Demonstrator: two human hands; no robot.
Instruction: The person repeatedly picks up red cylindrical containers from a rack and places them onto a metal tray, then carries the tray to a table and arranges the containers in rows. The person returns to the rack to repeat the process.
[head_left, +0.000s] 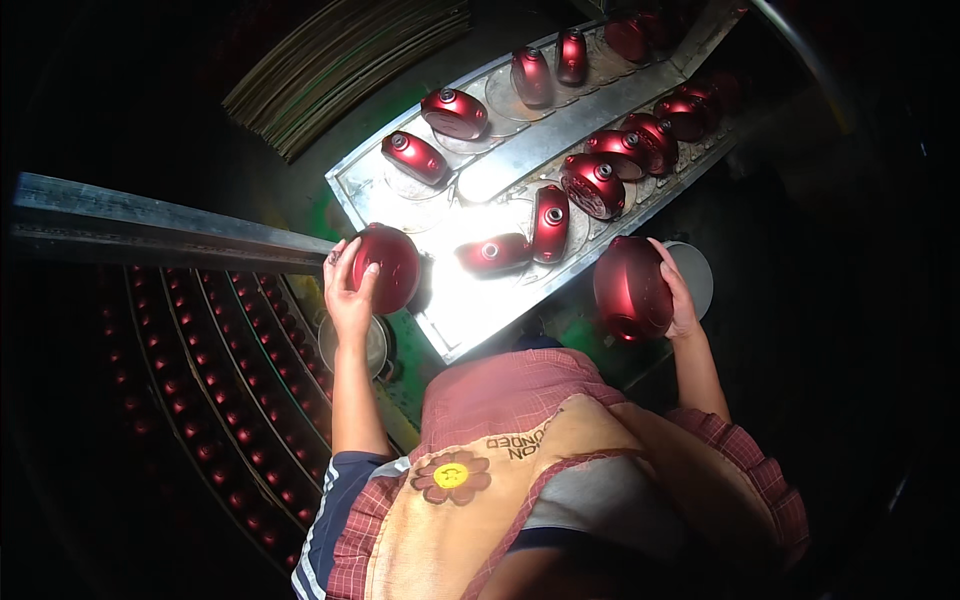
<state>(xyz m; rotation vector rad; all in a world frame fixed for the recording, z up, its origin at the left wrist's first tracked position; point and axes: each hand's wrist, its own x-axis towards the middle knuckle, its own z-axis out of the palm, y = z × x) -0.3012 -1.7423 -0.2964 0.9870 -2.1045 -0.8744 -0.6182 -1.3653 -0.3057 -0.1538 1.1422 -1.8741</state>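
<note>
- My left hand point(350, 290) grips a glossy red metal shell point(388, 266), fingers wrapped over its left side, at nine o'clock from the lit tray end.
- My right hand point(680, 295) cups a second red shell point(630, 290) from its right, at three o'clock.
- Between them, the metal tray point(470, 320) runs toward one o'clock, carrying more red shells point(550, 222) in two rows.
- Dark racks of small red pieces point(200, 400) lie at eight o'clock.

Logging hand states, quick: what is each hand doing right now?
Left hand: closed on a red shell.
Right hand: closed on another red shell.
</note>
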